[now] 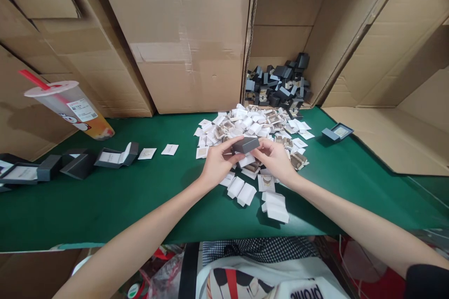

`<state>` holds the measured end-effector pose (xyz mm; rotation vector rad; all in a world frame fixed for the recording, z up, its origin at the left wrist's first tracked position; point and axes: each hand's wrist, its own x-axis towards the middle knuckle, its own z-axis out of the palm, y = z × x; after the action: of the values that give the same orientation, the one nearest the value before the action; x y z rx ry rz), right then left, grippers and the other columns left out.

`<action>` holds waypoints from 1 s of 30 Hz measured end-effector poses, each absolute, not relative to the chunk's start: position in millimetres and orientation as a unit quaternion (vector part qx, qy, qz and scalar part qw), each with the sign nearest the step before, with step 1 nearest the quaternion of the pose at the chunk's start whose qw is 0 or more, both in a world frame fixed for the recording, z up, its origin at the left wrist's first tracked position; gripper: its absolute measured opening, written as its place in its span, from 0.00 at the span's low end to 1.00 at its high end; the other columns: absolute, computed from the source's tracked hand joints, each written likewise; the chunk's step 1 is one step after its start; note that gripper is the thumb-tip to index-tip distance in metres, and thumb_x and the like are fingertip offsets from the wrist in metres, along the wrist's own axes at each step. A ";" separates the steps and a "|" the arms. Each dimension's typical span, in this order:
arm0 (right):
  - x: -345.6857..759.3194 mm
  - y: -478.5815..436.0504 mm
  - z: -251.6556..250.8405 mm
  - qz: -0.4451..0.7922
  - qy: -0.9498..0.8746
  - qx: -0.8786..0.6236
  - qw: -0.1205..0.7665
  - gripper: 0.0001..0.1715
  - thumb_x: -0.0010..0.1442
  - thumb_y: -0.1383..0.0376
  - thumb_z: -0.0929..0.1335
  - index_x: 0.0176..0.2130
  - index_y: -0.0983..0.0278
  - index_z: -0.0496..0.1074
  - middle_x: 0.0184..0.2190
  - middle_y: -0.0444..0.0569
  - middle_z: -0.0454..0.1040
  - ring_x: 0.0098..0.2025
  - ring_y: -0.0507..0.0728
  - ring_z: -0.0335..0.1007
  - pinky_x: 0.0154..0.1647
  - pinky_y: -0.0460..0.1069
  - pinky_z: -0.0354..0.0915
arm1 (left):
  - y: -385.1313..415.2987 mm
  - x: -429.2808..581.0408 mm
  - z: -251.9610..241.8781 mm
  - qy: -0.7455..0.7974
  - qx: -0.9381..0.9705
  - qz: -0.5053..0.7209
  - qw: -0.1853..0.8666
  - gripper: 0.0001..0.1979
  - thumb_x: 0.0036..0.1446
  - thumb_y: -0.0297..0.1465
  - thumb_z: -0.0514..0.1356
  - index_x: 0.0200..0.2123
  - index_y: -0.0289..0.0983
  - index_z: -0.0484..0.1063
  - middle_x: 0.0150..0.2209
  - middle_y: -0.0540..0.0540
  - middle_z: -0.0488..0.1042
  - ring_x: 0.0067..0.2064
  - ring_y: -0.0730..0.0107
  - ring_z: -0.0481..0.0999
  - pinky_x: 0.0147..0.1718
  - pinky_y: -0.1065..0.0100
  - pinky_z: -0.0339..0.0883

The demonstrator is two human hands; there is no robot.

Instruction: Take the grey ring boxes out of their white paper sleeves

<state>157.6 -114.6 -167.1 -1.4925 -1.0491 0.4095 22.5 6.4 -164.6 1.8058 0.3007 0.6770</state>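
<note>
Both my hands hold one small dark grey box point(246, 144) above the green table point(115, 201). My left hand point(218, 162) grips its left end with the thumb on top. My right hand point(275, 159) pinches its right end. Under and behind the hands lies a heap of white card inserts point(250, 124), some folded, some with beige liners. A few loose white inserts point(274, 206) lie nearer to me.
An open carton at the back holds a pile of dark grey boxes point(278, 81). Several open grey boxes point(117, 155) and two white cards point(170, 149) sit at the left, near a lying drink cup with red straw point(70, 105). One open box point(337, 131) rests at the right. Cardboard walls surround the table.
</note>
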 end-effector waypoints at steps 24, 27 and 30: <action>160.8 -117.2 -167.1 0.261 -0.421 -0.642 0.585 0.14 0.51 0.56 0.72 0.32 0.64 0.72 0.37 0.53 0.78 0.35 0.58 0.76 0.38 0.54 0.73 | 11.4 23.4 -164.5 0.156 0.730 0.400 0.532 0.19 0.52 0.30 0.63 0.49 0.39 0.72 0.50 0.43 0.74 0.46 0.62 0.76 0.44 0.64 0.72; 160.8 -115.6 -171.0 0.278 -0.391 -0.625 0.616 0.15 0.51 0.56 0.72 0.33 0.64 0.71 0.33 0.51 0.78 0.34 0.58 0.77 0.39 0.55 0.73 | 12.8 23.9 -167.5 0.121 0.752 0.365 0.535 0.25 0.52 0.32 0.64 0.54 0.43 0.67 0.56 0.42 0.69 0.51 0.59 0.73 0.43 0.63 0.73; 162.9 -114.6 -171.0 0.284 -0.373 -0.598 0.649 0.16 0.50 0.58 0.73 0.37 0.64 0.71 0.33 0.49 0.77 0.33 0.56 0.77 0.40 0.55 0.73 | 14.6 25.7 -172.9 0.079 0.769 0.332 0.541 0.34 0.49 0.33 0.67 0.58 0.45 0.58 0.60 0.40 0.61 0.54 0.55 0.71 0.40 0.63 0.75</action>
<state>162.9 -114.6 -171.0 -1.3593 -0.8486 0.6462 25.7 14.6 -172.9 1.8269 0.1871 0.7892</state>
